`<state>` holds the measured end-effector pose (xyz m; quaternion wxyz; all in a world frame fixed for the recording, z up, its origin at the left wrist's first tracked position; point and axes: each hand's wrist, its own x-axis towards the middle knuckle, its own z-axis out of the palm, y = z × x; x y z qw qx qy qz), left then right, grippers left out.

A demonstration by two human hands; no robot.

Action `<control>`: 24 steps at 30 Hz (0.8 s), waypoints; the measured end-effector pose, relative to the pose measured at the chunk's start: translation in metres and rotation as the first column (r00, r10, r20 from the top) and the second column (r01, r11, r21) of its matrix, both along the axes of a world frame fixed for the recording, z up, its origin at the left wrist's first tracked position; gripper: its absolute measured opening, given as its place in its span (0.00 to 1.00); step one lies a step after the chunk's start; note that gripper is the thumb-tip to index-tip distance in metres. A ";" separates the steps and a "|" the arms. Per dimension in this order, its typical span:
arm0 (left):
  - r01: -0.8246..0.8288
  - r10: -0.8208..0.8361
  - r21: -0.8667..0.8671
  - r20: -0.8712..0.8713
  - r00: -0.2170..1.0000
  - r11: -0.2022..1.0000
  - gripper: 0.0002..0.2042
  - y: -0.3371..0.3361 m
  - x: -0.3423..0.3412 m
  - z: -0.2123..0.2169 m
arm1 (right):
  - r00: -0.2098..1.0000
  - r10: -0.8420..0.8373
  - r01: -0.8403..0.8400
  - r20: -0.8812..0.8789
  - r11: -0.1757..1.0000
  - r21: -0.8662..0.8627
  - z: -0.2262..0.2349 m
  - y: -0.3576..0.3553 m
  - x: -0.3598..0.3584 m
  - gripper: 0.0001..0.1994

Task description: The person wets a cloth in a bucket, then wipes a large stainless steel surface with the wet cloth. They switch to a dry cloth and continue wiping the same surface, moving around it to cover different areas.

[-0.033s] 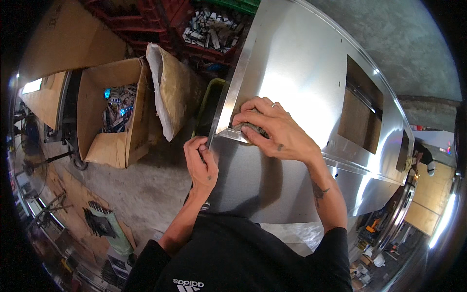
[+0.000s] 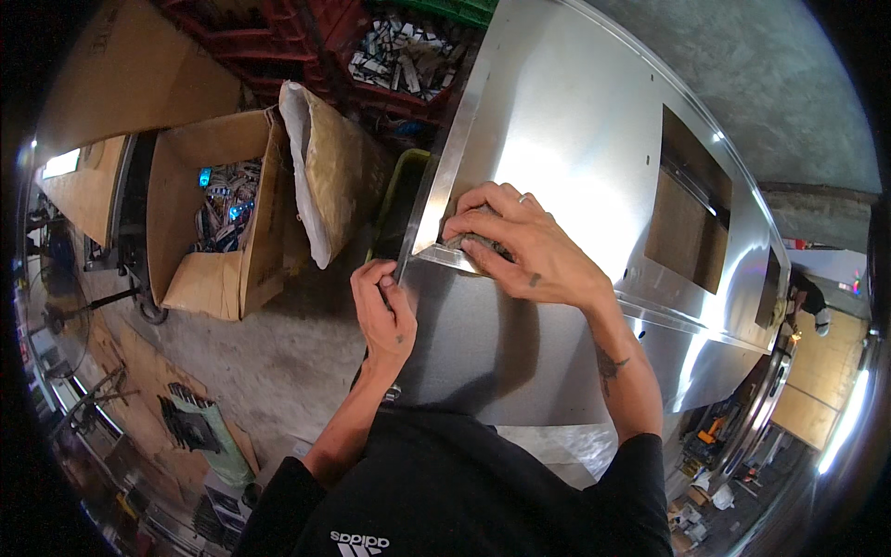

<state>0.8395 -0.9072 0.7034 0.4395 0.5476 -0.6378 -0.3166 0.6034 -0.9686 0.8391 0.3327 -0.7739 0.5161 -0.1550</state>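
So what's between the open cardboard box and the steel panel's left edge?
In the head view, a tan paper sack leans against the cardboard box, then a dark green-rimmed bin sits right beside the steel panel edge.

An open cardboard box of small parts sits on the concrete floor, just beside a tan sack. Red crates stand behind them, and a green tray lies nearby.

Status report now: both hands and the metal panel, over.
Left hand grips the steel panel edge. Right hand presses a grey pad at its corner. Nothing in the way.
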 end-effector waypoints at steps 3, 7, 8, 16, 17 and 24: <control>-0.002 0.002 0.017 -0.012 1.000 1.000 0.11 0.000 -0.001 -0.001 | 0.999 0.029 -0.030 -0.017 0.999 -0.015 0.001 -0.004 0.002 0.09; -0.012 0.012 -0.021 0.011 1.000 1.000 0.11 -0.002 -0.002 -0.002 | 0.995 -0.096 0.098 -0.036 0.991 0.087 0.006 -0.006 0.009 0.10; -0.013 0.013 -0.024 0.015 1.000 1.000 0.11 -0.005 -0.002 -0.003 | 0.993 -0.111 0.114 -0.031 0.990 0.080 0.005 -0.011 0.010 0.10; -0.021 0.022 0.015 -0.038 0.999 1.000 0.12 -0.007 -0.007 -0.010 | 0.999 -0.017 0.012 -0.036 0.990 -0.140 0.002 -0.013 0.016 0.12; -0.023 0.023 0.012 -0.037 0.999 1.000 0.13 -0.007 -0.008 -0.010 | 0.999 0.001 -0.009 -0.052 0.988 -0.153 0.004 -0.013 0.016 0.12; -0.028 0.027 -0.019 -0.023 0.999 0.999 0.12 -0.009 -0.008 -0.006 | 0.993 -0.083 0.057 -0.083 0.962 -0.268 0.000 -0.009 0.021 0.13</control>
